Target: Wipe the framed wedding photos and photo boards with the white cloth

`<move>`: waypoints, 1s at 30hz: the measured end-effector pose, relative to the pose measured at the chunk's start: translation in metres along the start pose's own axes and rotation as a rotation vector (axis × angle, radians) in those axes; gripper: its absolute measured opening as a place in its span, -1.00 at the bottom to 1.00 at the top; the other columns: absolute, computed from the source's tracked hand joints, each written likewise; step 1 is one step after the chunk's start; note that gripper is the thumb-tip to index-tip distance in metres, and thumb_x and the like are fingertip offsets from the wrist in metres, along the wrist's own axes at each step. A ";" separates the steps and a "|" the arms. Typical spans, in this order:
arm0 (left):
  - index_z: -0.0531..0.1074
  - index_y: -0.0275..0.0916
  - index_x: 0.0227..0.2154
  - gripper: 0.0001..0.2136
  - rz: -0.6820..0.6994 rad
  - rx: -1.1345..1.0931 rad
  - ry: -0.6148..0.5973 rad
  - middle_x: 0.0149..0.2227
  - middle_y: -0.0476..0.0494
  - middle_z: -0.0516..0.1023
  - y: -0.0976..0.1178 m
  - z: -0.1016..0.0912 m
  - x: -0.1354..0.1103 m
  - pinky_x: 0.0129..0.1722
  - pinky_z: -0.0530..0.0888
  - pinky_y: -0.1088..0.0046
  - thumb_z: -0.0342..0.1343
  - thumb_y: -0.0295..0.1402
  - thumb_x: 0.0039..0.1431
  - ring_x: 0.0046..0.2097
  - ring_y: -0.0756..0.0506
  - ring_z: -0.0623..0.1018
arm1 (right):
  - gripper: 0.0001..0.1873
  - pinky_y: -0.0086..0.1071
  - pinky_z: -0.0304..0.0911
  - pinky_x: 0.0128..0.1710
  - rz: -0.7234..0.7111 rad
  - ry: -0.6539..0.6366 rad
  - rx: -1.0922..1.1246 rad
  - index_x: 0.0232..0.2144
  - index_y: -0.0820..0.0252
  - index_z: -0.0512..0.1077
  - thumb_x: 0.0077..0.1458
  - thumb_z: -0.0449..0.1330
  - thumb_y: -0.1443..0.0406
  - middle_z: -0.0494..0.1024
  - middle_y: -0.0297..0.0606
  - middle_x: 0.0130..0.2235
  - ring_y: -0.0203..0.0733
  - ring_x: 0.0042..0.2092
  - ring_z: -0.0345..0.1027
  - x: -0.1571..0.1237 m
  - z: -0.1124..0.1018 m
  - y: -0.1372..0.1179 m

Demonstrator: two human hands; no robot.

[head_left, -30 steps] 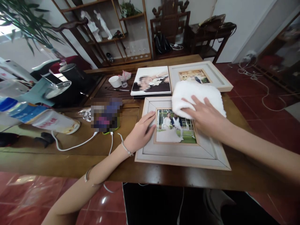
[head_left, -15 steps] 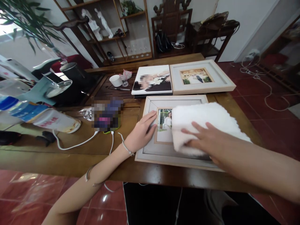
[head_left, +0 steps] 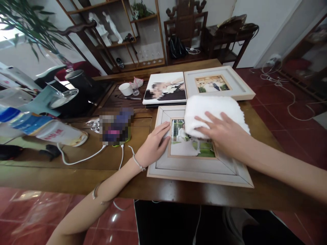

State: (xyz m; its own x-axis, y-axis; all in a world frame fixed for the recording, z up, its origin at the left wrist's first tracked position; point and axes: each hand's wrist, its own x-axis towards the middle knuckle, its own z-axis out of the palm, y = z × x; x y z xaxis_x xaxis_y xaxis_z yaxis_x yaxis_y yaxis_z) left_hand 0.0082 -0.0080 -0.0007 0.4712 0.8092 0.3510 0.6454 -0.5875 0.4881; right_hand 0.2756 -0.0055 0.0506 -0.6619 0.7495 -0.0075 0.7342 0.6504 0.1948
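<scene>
Left hand (head_left: 153, 146) – open, laid on picture frame (head_left: 189, 165) | Right hand (head_left: 219, 128) – fingers spread on white cloth (head_left: 213, 104)

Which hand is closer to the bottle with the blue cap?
Left. The left hand rests on the left side of the near picture frame, right of the bottle; the right hand is farther right, on the white towel.

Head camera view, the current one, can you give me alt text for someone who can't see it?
A person's right grip lies spread on a white cloth covering the upper right of a picture frame on a wooden table; the left grip rests on the frame's left side. Beyond are another frame and a photo panel, with a bottle farther left.
</scene>
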 end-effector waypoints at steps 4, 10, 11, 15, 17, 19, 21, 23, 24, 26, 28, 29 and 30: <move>0.35 -0.41 0.14 -0.62 -0.001 -0.008 0.003 0.21 -0.42 0.37 0.000 0.000 0.001 0.26 0.32 0.05 -0.03 -0.39 0.32 0.27 -0.23 0.35 | -0.34 0.25 0.00 0.18 0.087 0.012 -0.078 0.16 0.19 0.34 0.02 -0.02 0.63 0.05 -0.13 0.36 0.30 0.34 -0.11 0.027 0.011 0.020; 0.34 -0.43 0.15 -0.62 -0.005 0.000 -0.002 0.22 -0.42 0.35 -0.001 0.001 0.000 0.28 0.31 0.07 -0.04 -0.41 0.32 0.29 -0.22 0.32 | -0.29 0.22 0.04 0.17 -0.056 -0.005 0.016 0.08 0.12 0.42 -0.14 0.05 0.63 0.15 -0.20 0.33 0.26 0.33 -0.09 0.021 0.012 0.024; 0.34 -0.42 0.15 -0.62 -0.005 0.001 -0.002 0.22 -0.41 0.35 -0.001 0.001 0.000 0.28 0.31 0.07 -0.04 -0.41 0.33 0.29 -0.22 0.32 | -0.28 0.22 0.07 0.15 -0.079 -0.024 0.049 0.05 0.12 0.44 -0.18 0.05 0.63 0.19 -0.21 0.31 0.26 0.32 -0.05 0.015 0.008 0.020; 0.34 -0.44 0.15 -0.62 0.001 0.012 -0.001 0.22 -0.43 0.36 -0.002 0.001 -0.001 0.28 0.31 0.06 -0.04 -0.41 0.33 0.29 -0.23 0.32 | -0.25 0.14 0.24 0.02 -0.185 -0.113 0.207 -0.02 -0.02 0.48 -0.30 0.07 0.58 0.35 -0.30 0.23 0.24 0.24 0.14 -0.018 -0.008 -0.006; 0.34 -0.44 0.15 -0.62 0.003 0.019 -0.002 0.22 -0.43 0.35 -0.001 0.001 -0.001 0.28 0.31 0.06 -0.04 -0.40 0.33 0.29 -0.23 0.32 | -0.28 0.07 0.30 -0.07 -0.220 -0.153 0.272 -0.11 -0.12 0.53 -0.37 0.12 0.54 0.42 -0.33 0.17 0.25 0.17 0.25 -0.037 -0.014 -0.023; 0.34 -0.44 0.15 -0.62 0.002 0.024 -0.004 0.23 -0.43 0.35 -0.001 0.002 0.000 0.28 0.30 0.07 -0.04 -0.40 0.33 0.29 -0.23 0.32 | -0.31 0.02 0.31 -0.09 -0.234 -0.161 0.323 -0.18 -0.18 0.56 -0.41 0.14 0.52 0.45 -0.36 0.14 0.23 0.14 0.28 -0.054 -0.019 -0.039; 0.34 -0.44 0.15 -0.62 0.001 0.027 -0.006 0.23 -0.43 0.35 0.000 0.002 0.000 0.28 0.30 0.08 -0.05 -0.40 0.33 0.29 -0.23 0.32 | -0.30 -0.01 0.28 -0.05 -0.258 -0.146 0.364 -0.15 -0.20 0.54 -0.39 0.14 0.50 0.43 -0.40 0.16 0.18 0.16 0.26 -0.068 -0.022 -0.051; 0.33 -0.43 0.15 -0.61 0.000 0.026 -0.010 0.23 -0.43 0.35 0.000 0.002 0.000 0.29 0.29 0.08 -0.05 -0.40 0.33 0.29 -0.24 0.32 | -0.25 -0.02 0.27 -0.01 -0.278 -0.139 0.385 -0.07 -0.20 0.51 -0.36 0.12 0.49 0.40 -0.42 0.19 0.14 0.19 0.24 -0.074 -0.021 -0.056; 0.33 -0.43 0.16 -0.61 -0.001 0.025 -0.012 0.23 -0.42 0.34 0.000 0.001 0.000 0.29 0.28 0.07 -0.05 -0.40 0.33 0.29 -0.24 0.31 | -0.24 -0.03 0.29 -0.03 -0.282 -0.141 0.388 -0.04 -0.20 0.49 -0.35 0.11 0.49 0.39 -0.42 0.19 0.13 0.19 0.24 -0.073 -0.019 -0.056; 0.33 -0.42 0.16 -0.62 -0.001 0.023 -0.017 0.23 -0.42 0.34 0.000 0.001 0.000 0.29 0.28 0.06 -0.05 -0.40 0.33 0.29 -0.24 0.31 | -0.19 -0.02 0.34 -0.08 -0.257 -0.138 0.372 0.03 -0.20 0.45 -0.33 0.10 0.50 0.41 -0.38 0.18 0.14 0.17 0.27 -0.064 -0.013 -0.050; 0.33 -0.40 0.16 -0.62 -0.001 0.019 -0.015 0.23 -0.42 0.35 0.000 0.001 0.000 0.29 0.28 0.05 -0.04 -0.40 0.33 0.29 -0.24 0.31 | -0.15 0.03 0.35 -0.06 -0.211 -0.120 0.321 0.07 -0.17 0.42 -0.31 0.08 0.54 0.38 -0.35 0.21 0.17 0.19 0.25 -0.048 -0.008 -0.037; 0.33 -0.39 0.16 -0.62 -0.002 0.016 -0.012 0.22 -0.41 0.35 0.000 0.001 -0.001 0.28 0.29 0.04 -0.04 -0.40 0.33 0.29 -0.24 0.32 | -0.15 0.07 0.33 -0.01 -0.186 -0.100 0.284 0.08 -0.14 0.41 -0.30 0.06 0.57 0.34 -0.34 0.23 0.18 0.22 0.21 -0.039 -0.006 -0.028; 0.33 -0.37 0.16 -0.62 -0.001 0.010 -0.007 0.22 -0.40 0.36 0.000 0.001 -0.001 0.28 0.30 0.04 -0.03 -0.40 0.32 0.29 -0.24 0.32 | -0.15 0.13 0.28 0.05 -0.159 -0.075 0.240 0.08 -0.10 0.41 -0.28 0.04 0.60 0.30 -0.33 0.26 0.18 0.26 0.14 -0.030 -0.004 -0.018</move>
State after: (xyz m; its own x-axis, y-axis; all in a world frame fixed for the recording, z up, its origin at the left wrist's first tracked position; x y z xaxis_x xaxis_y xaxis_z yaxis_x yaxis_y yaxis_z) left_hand 0.0082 -0.0087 -0.0014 0.4747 0.8100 0.3444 0.6519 -0.5865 0.4808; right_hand 0.2814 -0.0405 0.0515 -0.7651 0.6371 -0.0933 0.6427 0.7644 -0.0516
